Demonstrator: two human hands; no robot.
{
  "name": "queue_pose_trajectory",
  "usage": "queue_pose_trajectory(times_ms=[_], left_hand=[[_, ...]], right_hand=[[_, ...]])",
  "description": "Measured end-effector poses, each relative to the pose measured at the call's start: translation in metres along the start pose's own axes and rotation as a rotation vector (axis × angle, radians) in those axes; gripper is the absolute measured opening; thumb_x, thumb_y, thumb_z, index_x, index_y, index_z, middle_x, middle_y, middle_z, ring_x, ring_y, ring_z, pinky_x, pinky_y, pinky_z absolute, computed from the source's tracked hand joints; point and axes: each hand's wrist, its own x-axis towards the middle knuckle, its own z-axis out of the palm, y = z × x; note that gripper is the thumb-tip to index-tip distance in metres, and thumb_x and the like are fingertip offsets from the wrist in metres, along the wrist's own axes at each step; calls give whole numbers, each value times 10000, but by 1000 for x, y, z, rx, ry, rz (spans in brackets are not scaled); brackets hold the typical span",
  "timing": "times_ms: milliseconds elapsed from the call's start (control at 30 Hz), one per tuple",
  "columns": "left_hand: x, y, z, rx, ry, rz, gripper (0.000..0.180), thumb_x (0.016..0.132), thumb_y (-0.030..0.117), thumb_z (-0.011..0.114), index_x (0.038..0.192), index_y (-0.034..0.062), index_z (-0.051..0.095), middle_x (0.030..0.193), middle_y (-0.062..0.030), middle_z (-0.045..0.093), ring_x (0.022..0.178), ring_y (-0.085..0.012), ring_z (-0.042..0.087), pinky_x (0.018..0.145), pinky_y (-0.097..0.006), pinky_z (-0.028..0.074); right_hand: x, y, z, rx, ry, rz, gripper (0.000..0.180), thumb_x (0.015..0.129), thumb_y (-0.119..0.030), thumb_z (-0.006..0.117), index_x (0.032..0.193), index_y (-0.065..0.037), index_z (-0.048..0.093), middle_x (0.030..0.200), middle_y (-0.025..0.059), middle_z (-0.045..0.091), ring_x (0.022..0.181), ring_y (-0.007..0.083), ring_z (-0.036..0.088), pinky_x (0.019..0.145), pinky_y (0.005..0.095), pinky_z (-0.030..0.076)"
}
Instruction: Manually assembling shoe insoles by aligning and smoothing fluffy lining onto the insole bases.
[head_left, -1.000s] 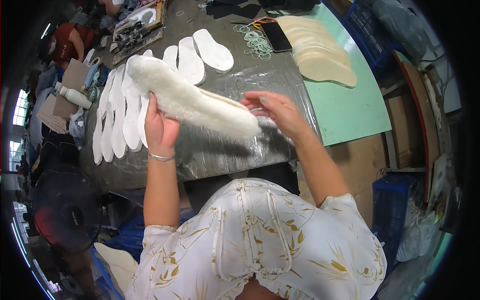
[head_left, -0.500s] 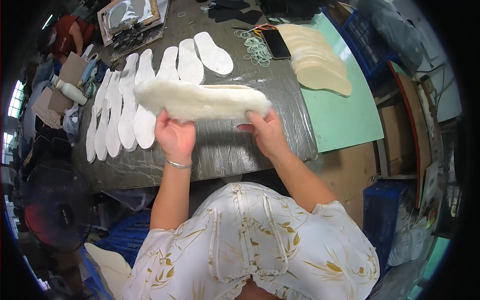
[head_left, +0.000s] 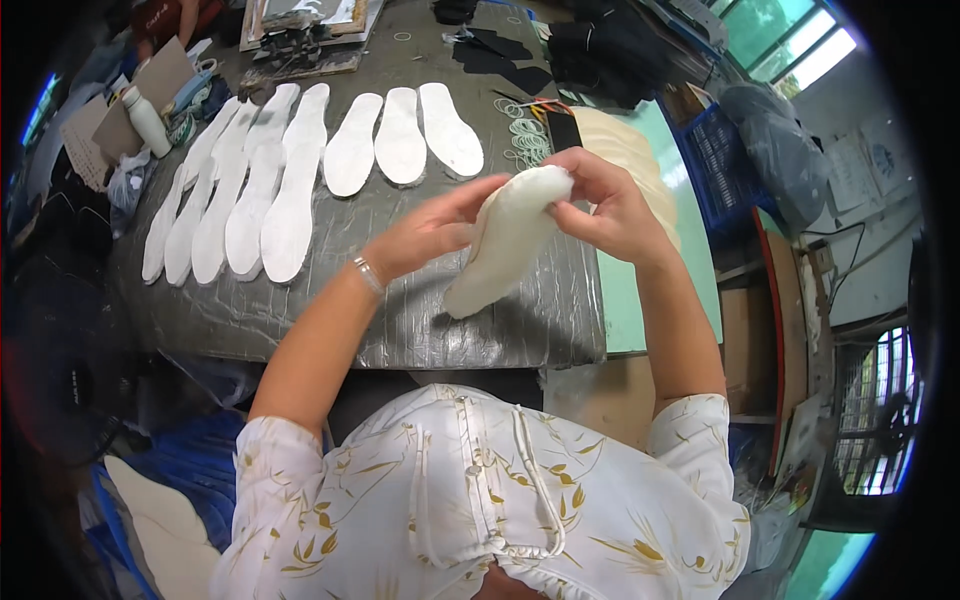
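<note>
eight white insole blanks (head_left: 300, 170) laid out in a row on the grey worktop (head_left: 420, 330), heels toward the near edge, toes toward the far edge; judged as the finished share. one fleecy cream insole (head_left: 505, 240) in hand, held in the air above the worktop, right of that row and clear of it. left hand (head_left: 430, 230) with fingers closed on the insole's middle from the left; right hand (head_left: 605, 205) with fingers pinched on its upper end, which looks folded or bent over. piece not yet set down; handling judged as part-way. stack of tan insoles (head_left: 625, 150) right of the row, partly hidden behind the right hand, judged as stock remaining. pale rubber bands (head_left: 525, 140) just right of the row's far end. worktop wrapped in creased grey film, green mat (head_left: 690, 240) at its right side. white bottle (head_left: 148, 120) left of the row. blue crate (head_left: 725, 165) beyond the mat. room cluttered; window at far right.
</note>
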Motion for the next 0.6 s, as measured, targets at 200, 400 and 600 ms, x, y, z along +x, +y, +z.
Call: queue_pose_trajectory(times_ms=[200, 400, 600], left_hand=[[20, -20, 14, -311, 26, -14, 656, 1031, 548, 272, 1407, 33, 430, 1233, -102, 603, 1086, -156, 599, 944, -291, 483], [17, -13, 15, -624, 182, -96, 602, 1045, 503, 281, 1391, 36, 437, 1182, -90, 613, 1033, -135, 612, 886, -289, 515], [8, 9, -5, -336, 104, 9, 588, 1048, 398, 356, 1415, -57, 412, 1322, -126, 568, 1183, -191, 554, 1036, -351, 410]], right_hand=[[8, 9, 9, -9, 135, 87, 213, 853, -8, 670, 1062, -9, 631, 1019, 32, 646, 917, 121, 628, 769, 267, 522], [12, 9, 22, -399, 301, -350, 255, 732, 78, 695, 959, -30, 654, 1037, 98, 625, 935, 254, 633, 814, 325, 515], [12, 9, 27, -469, 281, -476, 328, 663, 121, 694, 939, -51, 658, 1013, 102, 619, 901, 259, 637, 740, 327, 543]])
